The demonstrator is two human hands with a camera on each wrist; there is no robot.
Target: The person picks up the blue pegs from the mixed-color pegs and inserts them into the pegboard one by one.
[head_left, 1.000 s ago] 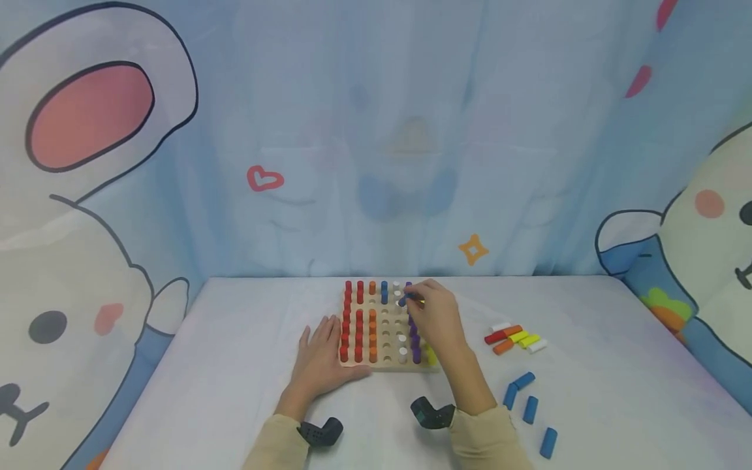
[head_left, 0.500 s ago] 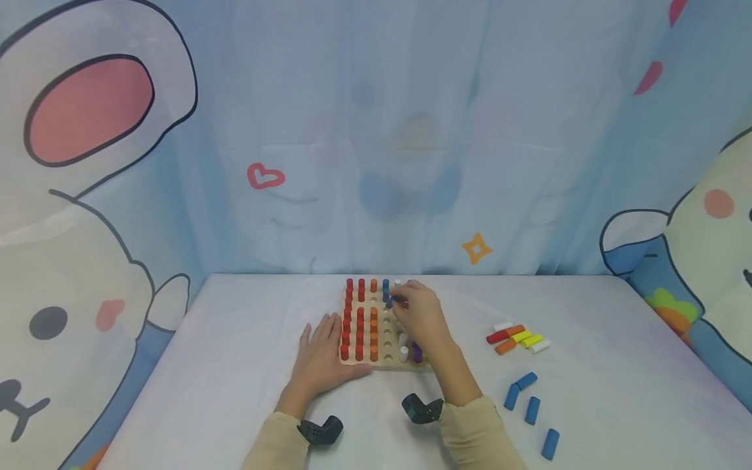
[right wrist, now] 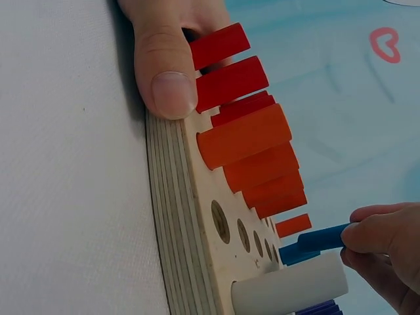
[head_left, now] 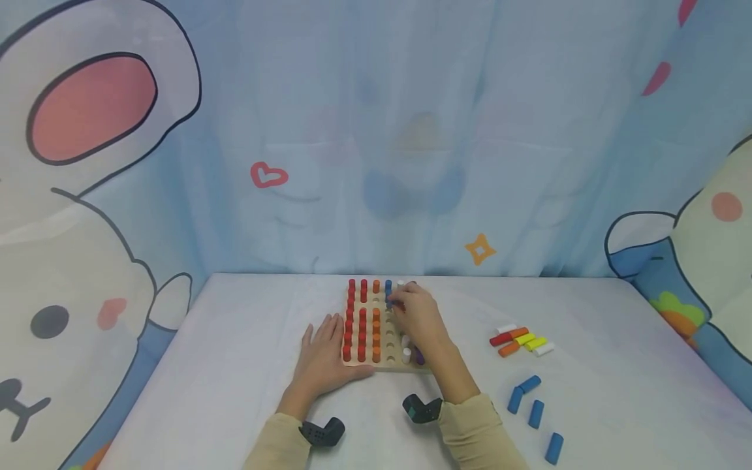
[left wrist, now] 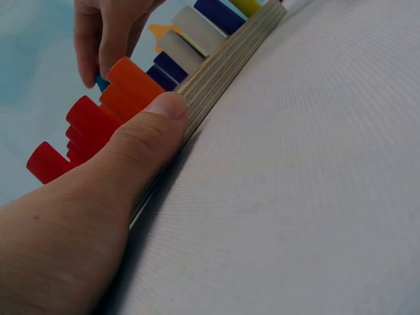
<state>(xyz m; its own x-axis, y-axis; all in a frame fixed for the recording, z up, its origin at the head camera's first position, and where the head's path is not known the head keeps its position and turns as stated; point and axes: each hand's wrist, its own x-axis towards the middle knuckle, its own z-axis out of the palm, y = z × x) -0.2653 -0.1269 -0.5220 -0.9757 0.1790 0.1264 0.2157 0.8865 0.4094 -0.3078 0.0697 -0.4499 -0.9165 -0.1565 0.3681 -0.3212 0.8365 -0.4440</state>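
A wooden pegboard (head_left: 402, 368) stands on the table, with columns of red pegs (head_left: 362, 339), orange pegs (head_left: 376, 339), and some white pegs (right wrist: 289, 292) and purple pegs (head_left: 420, 357). My left hand (head_left: 322, 359) lies along its left side, fingers straight, thumb against the near edge. With thumb and fingertips my right hand (head_left: 422, 321) pinches a blue peg (right wrist: 325, 237) in the far part of the blue column, right at the board. Open holes run down the near part of that column. The right hand hides part of the board's right side in the head view.
Right of the board lies a loose group of white, red, orange and yellow pegs (head_left: 521, 341). Several loose blue pegs (head_left: 536, 414) lie nearer on the white tabletop (head_left: 617, 378). A printed curtain (head_left: 329, 215) hangs behind the table.
My right hand has moved left with the blue peg, from over the white column to the blue column, and has stayed there over the last half second. My left hand has kept its place.
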